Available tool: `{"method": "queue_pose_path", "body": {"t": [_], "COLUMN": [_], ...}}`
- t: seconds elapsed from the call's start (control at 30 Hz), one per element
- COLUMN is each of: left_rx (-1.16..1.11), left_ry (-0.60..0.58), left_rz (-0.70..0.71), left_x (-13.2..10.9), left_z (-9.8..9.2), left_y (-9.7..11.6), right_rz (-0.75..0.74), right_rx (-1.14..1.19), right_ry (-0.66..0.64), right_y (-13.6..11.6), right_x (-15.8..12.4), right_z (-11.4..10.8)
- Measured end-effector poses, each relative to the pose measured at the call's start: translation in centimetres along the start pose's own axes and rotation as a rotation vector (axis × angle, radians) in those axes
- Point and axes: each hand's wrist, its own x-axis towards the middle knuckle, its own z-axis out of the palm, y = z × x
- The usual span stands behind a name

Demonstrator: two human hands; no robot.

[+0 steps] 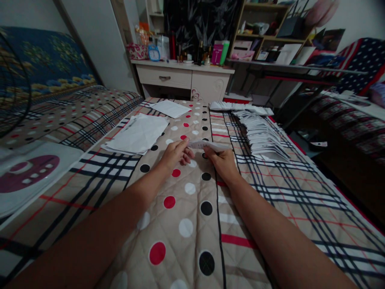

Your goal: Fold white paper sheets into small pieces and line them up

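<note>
Between my two hands is a thin white sheet of paper (197,145), seen nearly edge-on above the quilted bedspread (192,208). My left hand (177,153) pinches its left end between thumb and fingers, the other fingers curled below. On the right side my right hand (221,158) grips the paper, thumb on the near face. Whether the sheet is folded, I cannot tell. A loose stack of white papers (138,134) lies left of my hands, and a smaller white stack (171,108) sits beyond it. To the right stands a fanned row of folded papers (261,134).
Another packed row of folded papers (240,107) lies crosswise at the bed's far right. A white bag with a purple print (33,172) is at the left edge. Beyond the bed are a white dresser (164,75) with bottles and a blue clock (154,53), and a desk (270,66).
</note>
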Motion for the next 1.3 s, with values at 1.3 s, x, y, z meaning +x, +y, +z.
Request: {"method": "queue_pose_path", "body": {"t": [1.3], "left_rx": [0.979], "left_ry": [0.262], "left_rz": [0.258], "left_x": [-0.4], "left_z": [-0.6], "left_y": [-0.6], "right_rz": [-0.04], "right_rx": [-0.315], "right_ry": [0.068], "right_y": [1.1], "right_x": [0.5], "right_z": [-0.1]}}
